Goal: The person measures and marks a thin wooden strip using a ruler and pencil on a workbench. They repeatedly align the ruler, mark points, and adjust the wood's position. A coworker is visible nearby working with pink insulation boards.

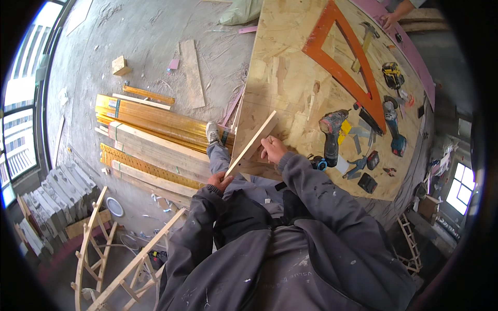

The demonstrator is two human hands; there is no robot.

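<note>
My left hand (220, 181) grips the lower end of a narrow wooden strip (253, 142), which slants up over the near left corner of the wood-panel worktop (288, 89). My right hand (274, 149) is beside the strip's middle, over the worktop. Its fingers are curled; whether they touch the strip or hold something small I cannot tell. Right of that hand lie a blue-and-black tape measure (319, 162) and a cordless drill (330, 134). A large orange triangular frame (317, 44) lies farther up the worktop.
On the worktop's right are a claw hammer (367, 39), an angle grinder (393, 124) and a battery pack (367, 183). Bundled timber (159, 149) lies on the floor at left. Wooden trusses (128, 268) stand at lower left. Another person's hand (390, 20) is at top right.
</note>
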